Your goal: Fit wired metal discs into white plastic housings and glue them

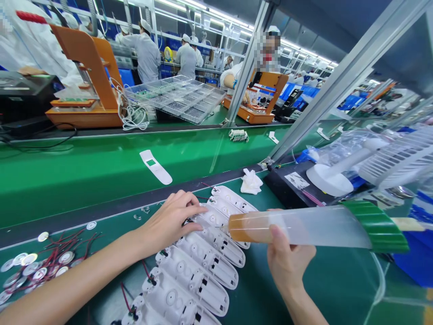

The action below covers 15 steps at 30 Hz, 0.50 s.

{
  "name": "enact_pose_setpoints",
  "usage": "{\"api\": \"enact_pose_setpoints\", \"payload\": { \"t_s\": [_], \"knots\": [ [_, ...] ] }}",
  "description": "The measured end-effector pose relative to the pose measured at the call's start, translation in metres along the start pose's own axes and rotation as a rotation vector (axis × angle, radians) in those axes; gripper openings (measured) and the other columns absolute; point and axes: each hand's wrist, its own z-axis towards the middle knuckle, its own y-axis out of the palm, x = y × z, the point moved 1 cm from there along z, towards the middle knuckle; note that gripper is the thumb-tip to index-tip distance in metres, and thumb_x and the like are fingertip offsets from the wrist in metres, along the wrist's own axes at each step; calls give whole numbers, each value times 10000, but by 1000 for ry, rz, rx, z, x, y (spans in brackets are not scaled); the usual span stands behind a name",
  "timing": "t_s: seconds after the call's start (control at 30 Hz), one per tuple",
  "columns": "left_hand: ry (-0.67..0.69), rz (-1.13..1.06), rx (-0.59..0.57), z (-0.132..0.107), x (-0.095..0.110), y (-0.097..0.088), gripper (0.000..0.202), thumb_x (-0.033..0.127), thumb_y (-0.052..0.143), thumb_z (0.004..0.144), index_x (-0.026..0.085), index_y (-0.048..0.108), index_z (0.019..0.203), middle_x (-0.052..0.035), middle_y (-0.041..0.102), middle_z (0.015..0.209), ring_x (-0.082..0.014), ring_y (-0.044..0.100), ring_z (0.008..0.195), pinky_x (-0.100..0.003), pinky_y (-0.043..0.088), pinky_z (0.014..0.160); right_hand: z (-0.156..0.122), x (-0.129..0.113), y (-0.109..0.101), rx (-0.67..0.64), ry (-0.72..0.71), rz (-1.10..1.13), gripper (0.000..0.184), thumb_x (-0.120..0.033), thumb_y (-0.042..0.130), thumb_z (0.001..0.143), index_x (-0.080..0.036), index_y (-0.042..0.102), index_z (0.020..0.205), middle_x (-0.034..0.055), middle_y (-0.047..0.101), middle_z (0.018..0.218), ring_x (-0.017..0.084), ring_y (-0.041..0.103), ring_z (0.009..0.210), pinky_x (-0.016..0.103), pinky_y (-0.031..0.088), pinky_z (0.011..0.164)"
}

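Several white plastic housings (199, 266) lie side by side in a slanted row on the green mat. My left hand (171, 219) rests on the upper housings, fingers curled and pressing down on one. My right hand (286, 257) grips a clear glue syringe (297, 225) with amber fluid at its front and a green collar at its back. The syringe tip points at the housing under my left fingers.
Round metal discs with red wires (40, 262) lie at the left. A green conveyor belt (84, 167) carries one white cover (155, 166). A white cloth (251, 182), a small white fan (372, 158), clear trays (179, 97) and orange jigs (88, 76) stand beyond. Other workers stand behind.
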Motion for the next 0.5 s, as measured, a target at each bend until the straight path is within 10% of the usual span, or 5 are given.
{"api": "enact_pose_setpoints", "payload": {
  "t_s": [0.5],
  "knots": [
    [-13, -35, 43, -16, -2, 11, 312, 236, 665, 770, 258, 604, 1075, -25, 529, 972, -193, 449, 904, -356, 368, 801, -12, -17, 17, -122, -166, -109, 251, -372, 669, 705, -135, 632, 779, 78, 642, 686, 219, 609, 593, 356, 525, 549]
  ]
}}
